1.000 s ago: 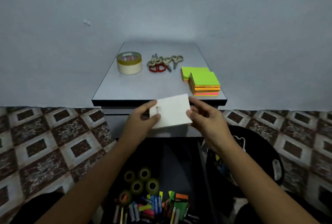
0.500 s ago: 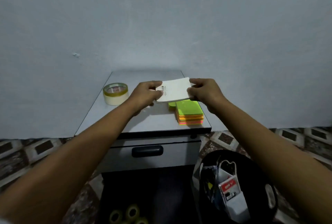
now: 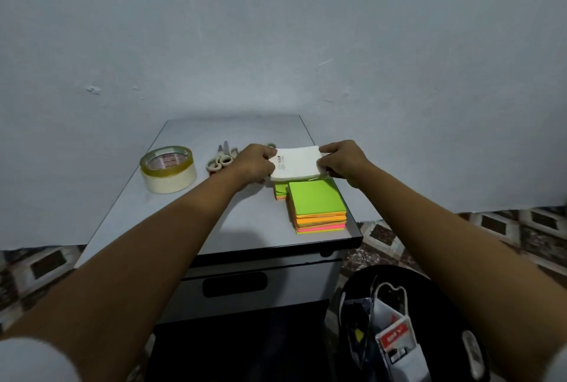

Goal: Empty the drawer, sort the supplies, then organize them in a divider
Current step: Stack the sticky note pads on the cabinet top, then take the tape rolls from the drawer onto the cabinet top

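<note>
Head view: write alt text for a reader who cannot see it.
The left hand and right hand hold a white pad by its side edges over a grey cabinet top, just behind stacked neon sticky notes. A tape roll and scissors lie to the left of them.
</note>
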`<state>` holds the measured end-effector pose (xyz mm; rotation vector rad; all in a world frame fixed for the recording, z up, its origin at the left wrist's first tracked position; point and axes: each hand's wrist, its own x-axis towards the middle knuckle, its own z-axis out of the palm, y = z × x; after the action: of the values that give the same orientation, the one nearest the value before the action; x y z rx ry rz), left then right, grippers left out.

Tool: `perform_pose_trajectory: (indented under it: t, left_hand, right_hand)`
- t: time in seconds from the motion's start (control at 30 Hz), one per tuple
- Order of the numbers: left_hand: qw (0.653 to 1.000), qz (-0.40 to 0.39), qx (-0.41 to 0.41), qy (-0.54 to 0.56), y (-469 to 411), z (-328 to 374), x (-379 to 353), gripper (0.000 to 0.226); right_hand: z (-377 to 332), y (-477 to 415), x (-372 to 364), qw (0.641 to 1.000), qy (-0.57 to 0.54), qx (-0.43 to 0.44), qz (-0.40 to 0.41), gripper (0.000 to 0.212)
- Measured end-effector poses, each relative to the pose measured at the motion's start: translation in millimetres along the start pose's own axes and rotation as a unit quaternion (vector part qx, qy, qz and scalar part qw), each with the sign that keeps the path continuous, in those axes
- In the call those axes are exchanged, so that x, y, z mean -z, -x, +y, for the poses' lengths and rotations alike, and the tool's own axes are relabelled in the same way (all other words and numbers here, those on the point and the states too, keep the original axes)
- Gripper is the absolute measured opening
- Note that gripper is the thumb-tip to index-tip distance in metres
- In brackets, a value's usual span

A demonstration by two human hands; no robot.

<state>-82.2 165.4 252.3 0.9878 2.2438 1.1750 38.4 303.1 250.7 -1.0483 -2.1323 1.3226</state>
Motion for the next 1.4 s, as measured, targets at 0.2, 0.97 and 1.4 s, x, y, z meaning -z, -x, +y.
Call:
perform_pose_trajectory:
  t: [0.2, 0.97, 1.4]
  left_hand:
    - [0.999, -0.011, 0.009, -0.042, -10.1, -19.2, -5.0, 0.049]
    - [0.993, 0.038, -0.094, -0.056, 55.7, -8.6, 19.5, 0.046]
    - [0.987, 0.122, -0.096, -0.034, 200.8, -84.1, 39.0, 0.037]
  right_hand:
    - [14.2, -9.1, -4.8, 0.999, 0.037, -0.008, -0.017, 0.040]
    - [-28.1, 63.6, -11.7, 0.980, 0.069, 0.188, 0.021, 0.036]
    - [-2.5, 191.7, -80.1, 0.967, 0.023, 0.228, -0.109, 0.039]
